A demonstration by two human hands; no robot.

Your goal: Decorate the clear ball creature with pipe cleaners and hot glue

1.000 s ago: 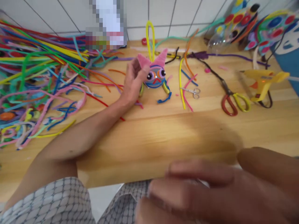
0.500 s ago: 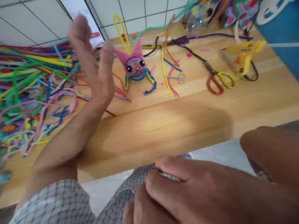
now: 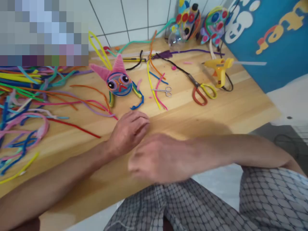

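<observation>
My left hand (image 3: 128, 131) rests palm down on the wooden table (image 3: 216, 112), fingers loosely stretched, holding nothing. My right hand (image 3: 158, 158) hovers just in front of it near the table's front edge, blurred, fingers loosely extended with nothing seen in them. Behind the hands stands a pipe-cleaner animal head (image 3: 117, 81) with pink ears, big eyes and a yellow loop, untouched.
A heap of coloured pipe cleaners (image 3: 26, 96) covers the left of the table. Small silver scissors (image 3: 165, 91), red-and-yellow scissors (image 3: 201, 91) and a yellow glue gun (image 3: 220, 69) lie to the right. Finished craft figures (image 3: 199, 22) stand at the back wall.
My left hand let go of the animal head, lifted, then came down flat on the table. My right hand moved up beside it. The view swung right.
</observation>
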